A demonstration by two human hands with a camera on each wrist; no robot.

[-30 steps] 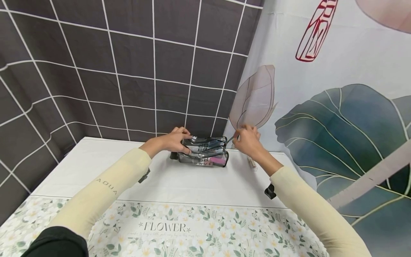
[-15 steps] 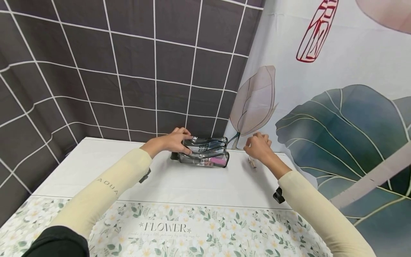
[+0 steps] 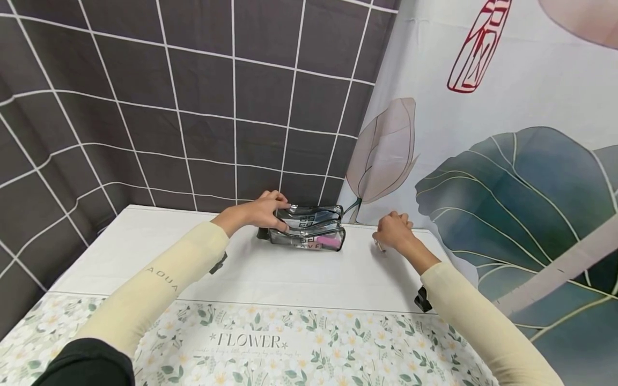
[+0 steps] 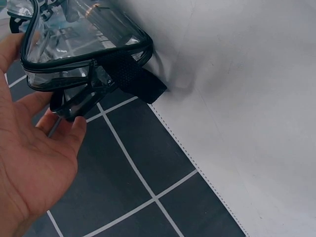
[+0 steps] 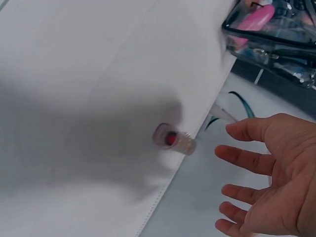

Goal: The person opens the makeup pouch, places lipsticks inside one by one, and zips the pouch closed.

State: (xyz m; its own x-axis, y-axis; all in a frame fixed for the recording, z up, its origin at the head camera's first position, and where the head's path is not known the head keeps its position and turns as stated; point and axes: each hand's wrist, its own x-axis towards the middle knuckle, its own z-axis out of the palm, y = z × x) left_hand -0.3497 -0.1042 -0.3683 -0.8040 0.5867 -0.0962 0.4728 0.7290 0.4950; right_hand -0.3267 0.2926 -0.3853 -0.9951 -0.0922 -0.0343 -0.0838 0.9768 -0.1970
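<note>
My left hand (image 3: 263, 210) grips the left end of a clear toiletry bag (image 3: 309, 242) with black piping, thumb in front and fingers behind. Through its plastic shows a pink item (image 3: 329, 241). In the left wrist view that hand (image 4: 39, 153) holds the bag (image 4: 74, 44) by its edge, beside a black strap (image 4: 133, 81). My right hand (image 3: 393, 230) hovers over a small lipstick-like tube (image 3: 379, 246) near the back edge. Seen from the right wrist, the hand (image 5: 276, 173) has its fingers spread, apart from the clear-ended tube (image 5: 174, 139) with red inside.
A white table top (image 3: 299, 279) lies under both hands, with a floral mat (image 3: 260, 364) along its front. Behind stands a dark gridded cloth (image 3: 193, 107); a white printed cloth (image 3: 429, 53) hangs at the right.
My right hand has left the bag's right end and moved right and slightly nearer, over the small tube. The left hand and the bag stay in place.
</note>
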